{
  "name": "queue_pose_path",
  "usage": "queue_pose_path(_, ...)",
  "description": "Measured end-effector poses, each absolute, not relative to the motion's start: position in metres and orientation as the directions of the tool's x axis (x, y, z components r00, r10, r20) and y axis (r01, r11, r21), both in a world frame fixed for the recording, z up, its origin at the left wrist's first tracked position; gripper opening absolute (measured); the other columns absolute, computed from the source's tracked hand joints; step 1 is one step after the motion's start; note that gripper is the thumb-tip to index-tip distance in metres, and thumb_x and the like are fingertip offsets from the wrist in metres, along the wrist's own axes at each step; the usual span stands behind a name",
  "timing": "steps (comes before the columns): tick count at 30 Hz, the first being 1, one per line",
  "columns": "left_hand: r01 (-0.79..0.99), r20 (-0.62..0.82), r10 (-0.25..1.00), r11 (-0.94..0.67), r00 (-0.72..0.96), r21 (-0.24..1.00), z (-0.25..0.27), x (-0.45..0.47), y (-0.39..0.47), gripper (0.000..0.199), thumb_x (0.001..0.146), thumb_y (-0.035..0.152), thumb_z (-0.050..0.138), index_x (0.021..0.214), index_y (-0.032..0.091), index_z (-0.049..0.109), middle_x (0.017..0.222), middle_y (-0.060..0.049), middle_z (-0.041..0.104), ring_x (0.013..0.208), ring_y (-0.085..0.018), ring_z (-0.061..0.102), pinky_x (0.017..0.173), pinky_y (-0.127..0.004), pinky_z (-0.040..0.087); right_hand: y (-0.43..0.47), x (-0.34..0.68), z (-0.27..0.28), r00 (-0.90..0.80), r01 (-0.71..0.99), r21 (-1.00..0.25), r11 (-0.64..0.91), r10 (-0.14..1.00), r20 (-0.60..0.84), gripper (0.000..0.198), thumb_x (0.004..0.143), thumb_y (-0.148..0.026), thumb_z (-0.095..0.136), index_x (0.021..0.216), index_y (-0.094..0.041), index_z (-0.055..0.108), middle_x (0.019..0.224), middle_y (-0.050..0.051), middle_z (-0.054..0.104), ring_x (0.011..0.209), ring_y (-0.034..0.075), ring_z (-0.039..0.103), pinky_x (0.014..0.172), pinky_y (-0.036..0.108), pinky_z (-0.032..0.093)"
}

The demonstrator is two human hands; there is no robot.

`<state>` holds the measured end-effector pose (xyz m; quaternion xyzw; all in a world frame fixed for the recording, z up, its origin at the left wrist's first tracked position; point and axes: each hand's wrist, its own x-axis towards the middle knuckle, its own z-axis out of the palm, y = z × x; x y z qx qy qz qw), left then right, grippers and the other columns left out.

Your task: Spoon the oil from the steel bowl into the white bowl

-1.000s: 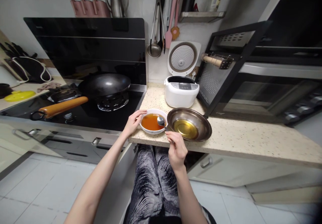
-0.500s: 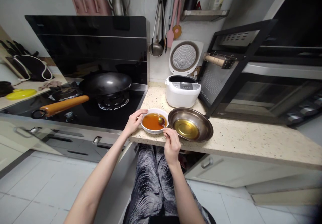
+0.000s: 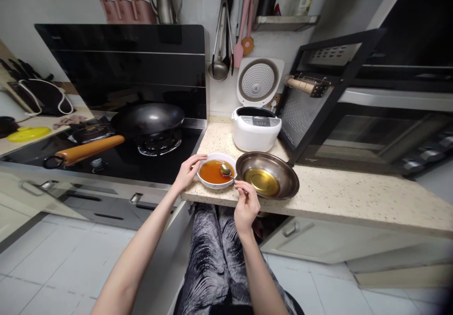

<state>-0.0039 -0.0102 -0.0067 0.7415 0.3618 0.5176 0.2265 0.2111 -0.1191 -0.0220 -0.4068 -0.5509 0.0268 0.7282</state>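
A white bowl (image 3: 216,186) with orange-brown liquid (image 3: 211,170) stands near the front edge of the counter. My left hand (image 3: 186,172) grips its left rim, fingers on top and thumb against the side. Pinched in my right hand (image 3: 247,206) is the handle of a metal spoon (image 3: 225,169). The spoon's head is over or at the surface of the liquid, in the right half of the bowl; how deep it sits I cannot tell. Just right of the bowl is a round metal pan (image 3: 288,176) with clear yellow liquid in its bottom.
Behind the bowl and pan stands a white rice cooker (image 3: 256,136), lid raised. A black wok (image 3: 148,117) with a wooden handle sits on the stove to the left. A dark rack (image 3: 300,98) and an oven-like appliance (image 3: 371,131) occupy the right. Utensils hang on the wall.
My right hand has shifted slightly right and down, and the spoon now lies more slanted, its head a little further left. My left hand stays on the bowl.
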Motion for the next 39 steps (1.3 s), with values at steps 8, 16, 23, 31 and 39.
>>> queue_pose_path(8, 0.226, 0.593, 0.788, -0.615, 0.163, 0.755, -0.011, -0.008, -0.002, 0.029, 0.099, 0.032, 0.053, 0.110, 0.020, 0.078, 0.132, -0.012, 0.072, 0.127, -0.028, 0.065, 0.116, -0.049, 0.045, -0.122, 0.213, -0.023, 0.410, 0.392, -0.643, 0.658, 0.501, 0.763, 0.019, 0.102, -0.019, 0.052, 0.093, -0.020, 0.068, 0.095, 0.007, 0.076, 0.091, 0.018, 0.073, 0.084, 0.034, 0.059)
queue_pose_path(16, 0.210, 0.575, 0.805, -0.593, 0.146, 0.777, -0.013, -0.007, 0.000, 0.029, 0.098, 0.035, 0.055, 0.108, 0.019, 0.077, 0.128, -0.012, 0.073, 0.124, -0.028, 0.067, 0.115, -0.048, 0.046, -0.127, 0.217, -0.018, 0.432, 0.375, -0.635, 0.676, 0.478, 0.764, 0.015, 0.101, -0.018, 0.054, 0.094, -0.021, 0.067, 0.095, 0.006, 0.075, 0.091, 0.018, 0.072, 0.086, 0.035, 0.058)
queue_pose_path(23, 0.231, 0.569, 0.809, -0.588, 0.149, 0.776, -0.010, -0.006, -0.003, 0.029, 0.099, 0.035, 0.054, 0.108, 0.019, 0.077, 0.129, -0.012, 0.073, 0.124, -0.028, 0.067, 0.114, -0.047, 0.047, -0.133, 0.223, -0.011, 0.469, 0.367, -0.625, 0.689, 0.443, 0.764, 0.013, 0.101, -0.021, 0.055, 0.097, -0.020, 0.067, 0.096, 0.007, 0.074, 0.092, 0.019, 0.073, 0.087, 0.038, 0.059)
queue_pose_path(31, 0.224, 0.572, 0.807, -0.591, 0.149, 0.775, -0.010, -0.006, -0.003, 0.028, 0.098, 0.034, 0.055, 0.107, 0.020, 0.078, 0.129, -0.012, 0.073, 0.124, -0.028, 0.067, 0.115, -0.048, 0.047, -0.132, 0.241, -0.007, 0.511, 0.432, -0.601, 0.673, 0.366, 0.778, 0.011, 0.101, -0.020, 0.057, 0.097, -0.021, 0.067, 0.095, 0.007, 0.073, 0.091, 0.020, 0.073, 0.085, 0.039, 0.060)
queue_pose_path(39, 0.233, 0.571, 0.807, -0.590, 0.148, 0.773, -0.009, -0.006, -0.004, 0.028, 0.098, 0.034, 0.055, 0.108, 0.019, 0.077, 0.130, -0.013, 0.072, 0.125, -0.028, 0.066, 0.115, -0.049, 0.046, -0.125, 0.256, -0.010, 0.448, 0.559, -0.537, 0.632, 0.314, 0.837, 0.013, 0.100, -0.016, 0.057, 0.099, -0.020, 0.069, 0.096, 0.007, 0.074, 0.093, 0.020, 0.072, 0.087, 0.037, 0.059)
